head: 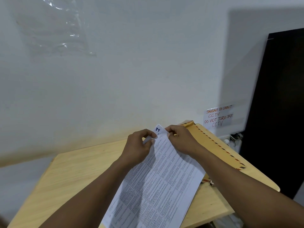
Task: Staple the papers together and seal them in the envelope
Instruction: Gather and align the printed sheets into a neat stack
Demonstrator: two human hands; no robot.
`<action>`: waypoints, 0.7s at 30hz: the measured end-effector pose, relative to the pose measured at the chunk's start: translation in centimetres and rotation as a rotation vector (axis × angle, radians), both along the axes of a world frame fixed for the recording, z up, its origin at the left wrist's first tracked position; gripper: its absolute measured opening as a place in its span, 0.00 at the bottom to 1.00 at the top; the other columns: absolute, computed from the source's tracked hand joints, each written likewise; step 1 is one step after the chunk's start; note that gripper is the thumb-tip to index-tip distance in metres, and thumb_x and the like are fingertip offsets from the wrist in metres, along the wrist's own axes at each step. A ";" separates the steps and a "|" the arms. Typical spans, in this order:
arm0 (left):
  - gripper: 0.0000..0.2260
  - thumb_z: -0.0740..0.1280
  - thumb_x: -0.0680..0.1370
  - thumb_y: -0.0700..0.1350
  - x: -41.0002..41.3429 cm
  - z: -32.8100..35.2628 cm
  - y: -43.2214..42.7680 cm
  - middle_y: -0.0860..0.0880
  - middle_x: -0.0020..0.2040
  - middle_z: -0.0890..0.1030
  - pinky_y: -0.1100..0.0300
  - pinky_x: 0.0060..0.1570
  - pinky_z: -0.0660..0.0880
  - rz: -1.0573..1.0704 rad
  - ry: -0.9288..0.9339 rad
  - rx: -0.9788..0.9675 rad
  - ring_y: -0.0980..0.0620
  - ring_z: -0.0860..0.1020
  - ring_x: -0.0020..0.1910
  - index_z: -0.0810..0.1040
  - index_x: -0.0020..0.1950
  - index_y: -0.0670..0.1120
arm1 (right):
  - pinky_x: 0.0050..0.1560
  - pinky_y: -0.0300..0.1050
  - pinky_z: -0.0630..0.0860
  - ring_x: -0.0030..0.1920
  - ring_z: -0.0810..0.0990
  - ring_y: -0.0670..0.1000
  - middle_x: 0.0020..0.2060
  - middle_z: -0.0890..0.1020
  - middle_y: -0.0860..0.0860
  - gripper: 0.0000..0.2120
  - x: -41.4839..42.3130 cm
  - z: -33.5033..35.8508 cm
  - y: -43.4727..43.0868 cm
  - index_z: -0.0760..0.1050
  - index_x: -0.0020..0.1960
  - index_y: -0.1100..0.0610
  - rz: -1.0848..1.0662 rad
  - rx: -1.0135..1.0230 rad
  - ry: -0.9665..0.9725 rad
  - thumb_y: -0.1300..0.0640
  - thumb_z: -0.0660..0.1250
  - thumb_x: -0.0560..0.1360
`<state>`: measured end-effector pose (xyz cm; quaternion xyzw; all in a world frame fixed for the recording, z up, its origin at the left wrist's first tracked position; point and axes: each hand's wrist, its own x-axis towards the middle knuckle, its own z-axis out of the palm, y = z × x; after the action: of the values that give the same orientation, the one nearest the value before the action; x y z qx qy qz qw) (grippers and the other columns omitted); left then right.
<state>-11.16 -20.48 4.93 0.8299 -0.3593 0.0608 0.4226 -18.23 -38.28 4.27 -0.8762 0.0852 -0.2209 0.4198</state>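
Note:
Printed white papers (pixel 158 186) lie lengthwise on the wooden table (pixel 70 175), running from the near edge toward the wall. My left hand (pixel 139 147) and my right hand (pixel 181 139) both pinch the far top corner of the papers, where a blue "1" is written. A brown envelope (pixel 212 143) with a striped border lies under and to the right of the papers, partly covered by my right forearm. No stapler is visible.
The white wall rises right behind the table. A handwritten CCTV notice (pixel 218 116) is taped to the wall at the right, with a plug and cables (pixel 233 139) below it. A dark panel (pixel 279 112) stands at far right.

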 end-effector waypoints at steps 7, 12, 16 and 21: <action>0.06 0.70 0.79 0.42 0.1 -0.2 -0.8 0.58 0.47 0.84 0.69 0.39 0.71 0.014 0.079 -0.052 0.62 0.79 0.45 0.86 0.49 0.52 | 0.46 0.49 0.78 0.48 0.82 0.52 0.46 0.84 0.49 0.14 -0.6 0.2 -0.6 0.82 0.55 0.55 -0.016 0.028 0.007 0.63 0.58 0.81; 0.06 0.70 0.79 0.42 0.7 -0.2 -0.8 0.58 0.47 0.84 0.66 0.45 0.73 0.044 0.116 -0.103 0.61 0.80 0.49 0.86 0.48 0.51 | 0.41 0.43 0.70 0.40 0.76 0.49 0.39 0.80 0.50 0.10 -1.2 0.7 -1.8 0.79 0.43 0.53 0.027 -0.068 0.133 0.58 0.62 0.81; 0.05 0.72 0.78 0.43 0.6 -0.1 -0.8 0.56 0.53 0.84 0.56 0.54 0.78 -0.038 0.185 -0.027 0.54 0.81 0.54 0.86 0.50 0.52 | 0.41 0.44 0.73 0.43 0.78 0.48 0.40 0.80 0.47 0.11 -2.1 0.1 -2.1 0.79 0.43 0.52 -0.026 -0.039 0.097 0.59 0.63 0.81; 0.07 0.70 0.79 0.40 0.2 0.4 -0.7 0.53 0.55 0.84 0.58 0.50 0.75 -0.054 0.192 0.028 0.50 0.81 0.53 0.86 0.49 0.51 | 0.53 0.51 0.76 0.52 0.81 0.56 0.48 0.85 0.53 0.11 -3.4 -0.3 -2.0 0.83 0.51 0.57 -0.022 0.025 0.162 0.60 0.62 0.80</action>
<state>-11.00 -21.14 5.33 0.8277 -0.3404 -0.0355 0.4448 -21.58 -40.26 3.94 -0.8850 0.1314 -0.1527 0.4199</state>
